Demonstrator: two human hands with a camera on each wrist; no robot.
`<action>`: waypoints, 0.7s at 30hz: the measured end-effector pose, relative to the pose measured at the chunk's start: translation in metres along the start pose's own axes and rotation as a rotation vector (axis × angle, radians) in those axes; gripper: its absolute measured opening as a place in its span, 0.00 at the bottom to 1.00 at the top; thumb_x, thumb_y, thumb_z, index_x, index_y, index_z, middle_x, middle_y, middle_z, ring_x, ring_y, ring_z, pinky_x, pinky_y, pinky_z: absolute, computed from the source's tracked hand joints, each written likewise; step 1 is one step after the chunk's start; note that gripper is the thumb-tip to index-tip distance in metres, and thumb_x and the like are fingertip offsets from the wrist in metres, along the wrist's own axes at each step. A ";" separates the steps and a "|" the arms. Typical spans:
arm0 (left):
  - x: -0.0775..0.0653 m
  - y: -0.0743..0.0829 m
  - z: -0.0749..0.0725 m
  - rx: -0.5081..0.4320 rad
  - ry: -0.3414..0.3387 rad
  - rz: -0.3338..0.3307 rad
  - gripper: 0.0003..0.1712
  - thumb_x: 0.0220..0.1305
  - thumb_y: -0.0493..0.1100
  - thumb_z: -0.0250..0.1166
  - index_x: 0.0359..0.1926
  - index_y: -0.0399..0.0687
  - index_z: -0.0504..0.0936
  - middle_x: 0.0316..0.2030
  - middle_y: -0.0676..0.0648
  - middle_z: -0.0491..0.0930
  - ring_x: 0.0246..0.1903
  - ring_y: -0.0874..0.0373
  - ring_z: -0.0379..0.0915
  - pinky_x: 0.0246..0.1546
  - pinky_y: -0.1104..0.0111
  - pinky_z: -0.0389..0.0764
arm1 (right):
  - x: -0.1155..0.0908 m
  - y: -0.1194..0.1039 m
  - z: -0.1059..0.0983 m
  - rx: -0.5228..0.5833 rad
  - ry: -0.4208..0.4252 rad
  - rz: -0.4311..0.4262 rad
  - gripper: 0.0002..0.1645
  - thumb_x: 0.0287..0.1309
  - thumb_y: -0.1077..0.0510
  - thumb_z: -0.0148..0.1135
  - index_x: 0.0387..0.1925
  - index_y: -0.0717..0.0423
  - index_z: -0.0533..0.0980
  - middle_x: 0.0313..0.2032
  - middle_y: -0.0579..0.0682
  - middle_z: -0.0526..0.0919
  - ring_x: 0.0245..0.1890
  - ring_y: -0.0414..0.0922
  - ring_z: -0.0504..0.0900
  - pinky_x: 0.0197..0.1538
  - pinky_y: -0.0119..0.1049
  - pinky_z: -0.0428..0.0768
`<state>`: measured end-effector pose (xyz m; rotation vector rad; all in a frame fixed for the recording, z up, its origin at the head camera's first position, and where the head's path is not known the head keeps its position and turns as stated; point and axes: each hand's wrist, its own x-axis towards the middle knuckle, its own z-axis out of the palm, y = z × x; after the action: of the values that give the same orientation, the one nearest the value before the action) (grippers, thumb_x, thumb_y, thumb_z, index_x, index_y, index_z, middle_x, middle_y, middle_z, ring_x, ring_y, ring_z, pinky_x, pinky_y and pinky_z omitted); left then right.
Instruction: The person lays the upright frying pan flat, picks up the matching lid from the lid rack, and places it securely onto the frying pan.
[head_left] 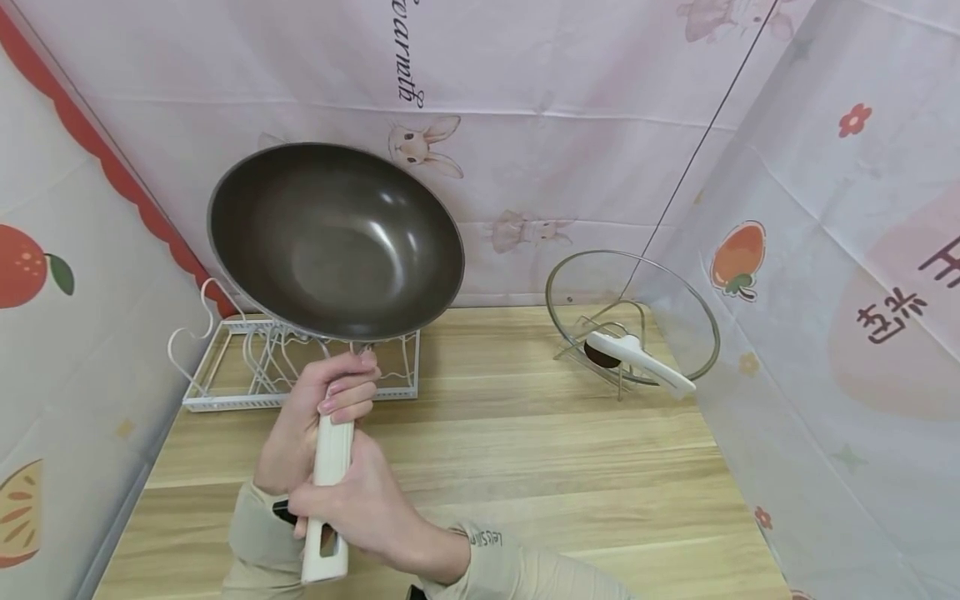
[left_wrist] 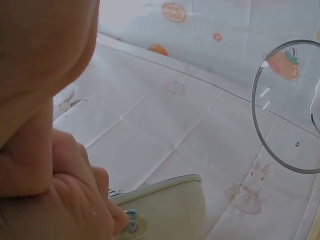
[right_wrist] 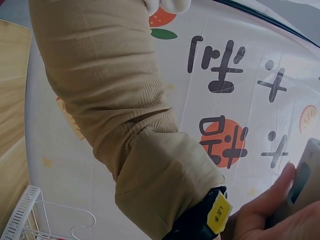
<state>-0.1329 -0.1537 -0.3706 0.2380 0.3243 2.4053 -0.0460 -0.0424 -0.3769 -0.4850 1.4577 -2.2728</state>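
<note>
Both hands hold a deep frying pan, raised and tilted so its dark inside faces me. My left hand grips the top of its cream handle, close under the bowl. Lower down, my right hand wraps the same handle, thumb across the front, fingers mostly hidden behind. In the left wrist view, the pan's pale outer wall shows beside the curled fingers. The right wrist view has the handle's end with a thumb against it.
Behind and below the pan stands a white wire dish rack on the wooden tabletop. A glass lid with a white handle leans on a small wire stand at the back right. Printed cloth walls enclose the table.
</note>
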 end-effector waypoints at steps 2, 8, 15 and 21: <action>0.000 0.000 0.000 -0.007 0.006 -0.005 0.15 0.74 0.30 0.37 0.35 0.38 0.70 0.19 0.56 0.47 0.13 0.68 0.43 0.11 0.77 0.67 | 0.000 0.000 0.000 -0.005 -0.002 -0.004 0.18 0.46 0.78 0.56 0.40 0.64 0.69 0.14 0.52 0.76 0.13 0.36 0.77 0.16 0.24 0.73; 0.000 0.000 -0.001 -0.036 -0.024 -0.028 0.12 0.72 0.28 0.38 0.37 0.38 0.68 0.19 0.56 0.47 0.13 0.68 0.43 0.11 0.77 0.67 | -0.002 0.001 0.000 -0.014 0.000 -0.014 0.20 0.46 0.78 0.58 0.42 0.62 0.68 0.15 0.57 0.77 0.13 0.36 0.78 0.16 0.24 0.73; 0.002 0.000 -0.003 -0.066 -0.098 -0.037 0.11 0.72 0.28 0.38 0.38 0.38 0.68 0.18 0.57 0.46 0.12 0.69 0.41 0.12 0.77 0.67 | -0.004 -0.004 0.000 0.039 -0.009 0.011 0.21 0.47 0.79 0.58 0.41 0.59 0.68 0.16 0.63 0.75 0.13 0.35 0.77 0.15 0.25 0.74; 0.005 -0.003 -0.005 -0.099 -0.138 -0.038 0.11 0.71 0.27 0.39 0.37 0.37 0.67 0.19 0.56 0.47 0.12 0.69 0.43 0.13 0.76 0.67 | -0.006 -0.009 -0.004 0.088 -0.031 0.051 0.21 0.48 0.77 0.59 0.43 0.59 0.68 0.21 0.46 0.77 0.15 0.36 0.79 0.16 0.24 0.75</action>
<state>-0.1362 -0.1496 -0.3759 0.3477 0.1444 2.3458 -0.0442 -0.0326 -0.3706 -0.4500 1.3337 -2.2679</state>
